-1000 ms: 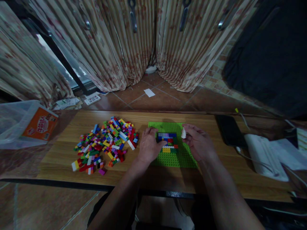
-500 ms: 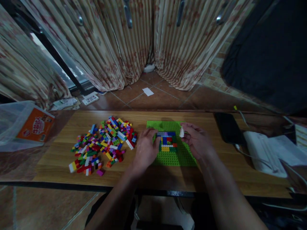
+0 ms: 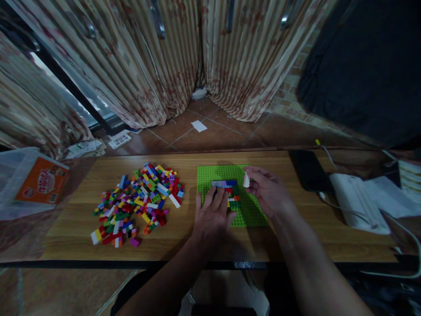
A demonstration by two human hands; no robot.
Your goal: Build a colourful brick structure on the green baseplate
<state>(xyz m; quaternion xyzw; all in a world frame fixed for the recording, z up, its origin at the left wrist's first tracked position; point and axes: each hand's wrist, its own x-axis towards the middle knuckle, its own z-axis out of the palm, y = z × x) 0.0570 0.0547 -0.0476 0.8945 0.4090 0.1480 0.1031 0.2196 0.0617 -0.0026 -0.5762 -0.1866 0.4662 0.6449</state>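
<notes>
A green studded baseplate (image 3: 253, 215) lies on the wooden table, with a low build of coloured bricks (image 3: 230, 183) on its middle. Over the left part of that build rests my left hand (image 3: 212, 215), palm down with fingers stretched out and touching the bricks, hiding some of them. Between the thumb and fingers of my right hand (image 3: 268, 188) is a small white brick (image 3: 246, 179), held up above the right side of the baseplate. To the left, a large heap of loose mixed bricks (image 3: 141, 197) is spread over the tabletop.
At the right of the table (image 3: 184, 245) lie a black phone (image 3: 309, 170) and a white box-like device (image 3: 358, 204) with cables. A clear plastic bin (image 3: 13, 206) with an orange label stands at the far left. Curtains (image 3: 158, 79) hang behind.
My left hand has moved down onto the brick build, its fingers now flattened over it. My right hand still holds the white brick in about the same place. The view has shifted slightly.
</notes>
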